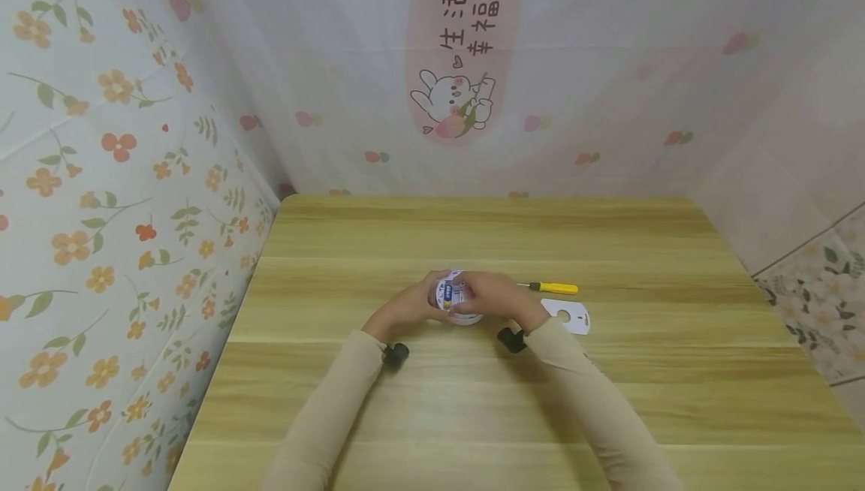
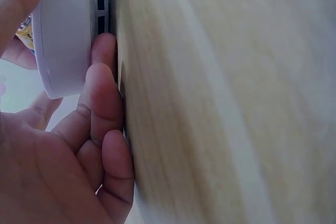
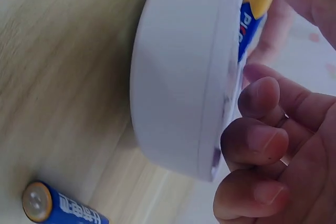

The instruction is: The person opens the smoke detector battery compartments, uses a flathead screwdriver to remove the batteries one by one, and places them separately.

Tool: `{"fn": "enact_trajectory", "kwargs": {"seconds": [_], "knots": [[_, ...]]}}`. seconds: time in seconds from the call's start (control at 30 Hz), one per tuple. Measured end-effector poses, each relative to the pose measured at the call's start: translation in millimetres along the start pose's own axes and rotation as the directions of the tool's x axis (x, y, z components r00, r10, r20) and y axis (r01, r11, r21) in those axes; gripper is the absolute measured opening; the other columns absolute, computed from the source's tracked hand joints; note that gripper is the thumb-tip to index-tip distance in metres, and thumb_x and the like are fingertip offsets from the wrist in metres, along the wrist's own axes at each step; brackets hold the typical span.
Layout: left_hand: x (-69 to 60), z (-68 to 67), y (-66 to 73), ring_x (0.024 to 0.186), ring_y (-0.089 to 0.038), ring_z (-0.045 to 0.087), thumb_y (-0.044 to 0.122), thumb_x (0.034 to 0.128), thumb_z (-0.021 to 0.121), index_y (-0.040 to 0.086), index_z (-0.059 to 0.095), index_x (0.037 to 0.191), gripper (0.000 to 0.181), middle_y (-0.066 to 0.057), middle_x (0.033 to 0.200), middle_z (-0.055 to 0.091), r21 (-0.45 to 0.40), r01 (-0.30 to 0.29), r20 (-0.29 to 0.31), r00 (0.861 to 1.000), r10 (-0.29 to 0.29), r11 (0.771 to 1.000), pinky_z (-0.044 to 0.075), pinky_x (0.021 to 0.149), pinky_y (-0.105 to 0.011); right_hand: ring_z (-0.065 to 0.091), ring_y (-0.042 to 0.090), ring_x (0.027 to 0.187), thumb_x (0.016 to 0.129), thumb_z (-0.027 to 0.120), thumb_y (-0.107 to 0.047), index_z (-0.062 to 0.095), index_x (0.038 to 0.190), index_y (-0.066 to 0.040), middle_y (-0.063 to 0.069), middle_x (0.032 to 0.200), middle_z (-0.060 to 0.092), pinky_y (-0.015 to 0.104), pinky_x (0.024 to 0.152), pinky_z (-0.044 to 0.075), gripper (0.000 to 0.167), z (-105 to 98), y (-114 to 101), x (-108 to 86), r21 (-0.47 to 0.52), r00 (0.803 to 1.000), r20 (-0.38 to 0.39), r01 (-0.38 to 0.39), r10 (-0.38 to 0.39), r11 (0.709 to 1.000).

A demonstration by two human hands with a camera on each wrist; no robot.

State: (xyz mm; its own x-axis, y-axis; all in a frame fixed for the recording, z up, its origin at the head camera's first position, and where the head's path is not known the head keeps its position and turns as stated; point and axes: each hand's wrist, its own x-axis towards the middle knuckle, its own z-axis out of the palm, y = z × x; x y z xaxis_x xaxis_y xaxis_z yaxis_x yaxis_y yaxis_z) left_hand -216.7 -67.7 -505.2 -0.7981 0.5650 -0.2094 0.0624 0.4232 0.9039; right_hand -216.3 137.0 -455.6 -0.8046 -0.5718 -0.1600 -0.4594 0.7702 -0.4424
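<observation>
A round white device (image 3: 173,77) stands on its edge or tilted on the table, its fittings facing the hands. The left hand (image 1: 414,302) holds its side, and in the left wrist view the curled fingers (image 2: 105,98) bear against the underside near the tabletop. A blue-and-yellow battery (image 3: 252,19) sticks out of the device's face. Over that face bends the right hand (image 1: 496,296), its thumb and a finger at the battery and its other fingers (image 3: 257,140) curled beside the rim. How deep the battery sits is hidden.
Another blue battery (image 3: 73,208) lies on the table beside the device. To the right are a screwdriver (image 1: 557,288) with a yellow handle and a white plate (image 1: 574,320) with a round hole. Printed curtains line the wooden table (image 1: 351,228) at the back and left.
</observation>
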Motion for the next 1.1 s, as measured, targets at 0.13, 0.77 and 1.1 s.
{"fn": "enact_trajectory", "kwargs": {"seconds": [0.13, 0.77, 1.1], "knots": [[-0.8, -0.5, 3.2, 0.115, -0.020, 0.056, 0.027, 0.0761, 0.082, 0.019, 0.024, 0.152, 0.096, -0.008, 0.129, 0.058, 0.039, -0.023, -0.017, 1.000, 0.023, 0.999, 0.044, 0.099, -0.037, 0.061, 0.016, 0.088, 0.085, 0.070, -0.034, 0.059, 0.125, -0.002, 0.009, 0.109, 0.069, 0.034, 0.078, 0.053, 0.052, 5.1, -1.4, 4.6, -0.004, 1.000, 0.002, 0.003, -0.003, 1.000], [1.3, -1.7, -0.7, 0.119, -0.022, 0.055, 0.031, 0.0755, 0.083, 0.019, 0.024, 0.153, 0.098, -0.009, 0.134, 0.055, 0.032, -0.022, -0.011, 1.000, 0.022, 0.999, 0.040, 0.105, -0.041, 0.061, 0.016, 0.088, 0.089, 0.068, -0.033, 0.058, 0.125, -0.001, 0.008, 0.105, 0.068, 0.034, 0.076, 0.054, 0.049, 5.4, -5.5, 10.6, -0.059, 0.999, 0.022, -0.031, 0.032, 0.998], [2.2, -1.3, -1.1, 0.122, -0.023, 0.053, 0.027, 0.0772, 0.082, 0.018, 0.024, 0.152, 0.095, -0.010, 0.139, 0.052, 0.061, -0.032, -0.008, 0.999, 0.032, 0.998, 0.041, 0.106, -0.041, 0.061, 0.018, 0.087, 0.086, 0.071, -0.029, 0.057, 0.124, 0.000, 0.009, 0.104, 0.068, 0.035, 0.077, 0.054, 0.050, 7.5, -3.8, 7.0, -0.007, 1.000, -0.002, -0.028, 0.028, 1.000]]}}
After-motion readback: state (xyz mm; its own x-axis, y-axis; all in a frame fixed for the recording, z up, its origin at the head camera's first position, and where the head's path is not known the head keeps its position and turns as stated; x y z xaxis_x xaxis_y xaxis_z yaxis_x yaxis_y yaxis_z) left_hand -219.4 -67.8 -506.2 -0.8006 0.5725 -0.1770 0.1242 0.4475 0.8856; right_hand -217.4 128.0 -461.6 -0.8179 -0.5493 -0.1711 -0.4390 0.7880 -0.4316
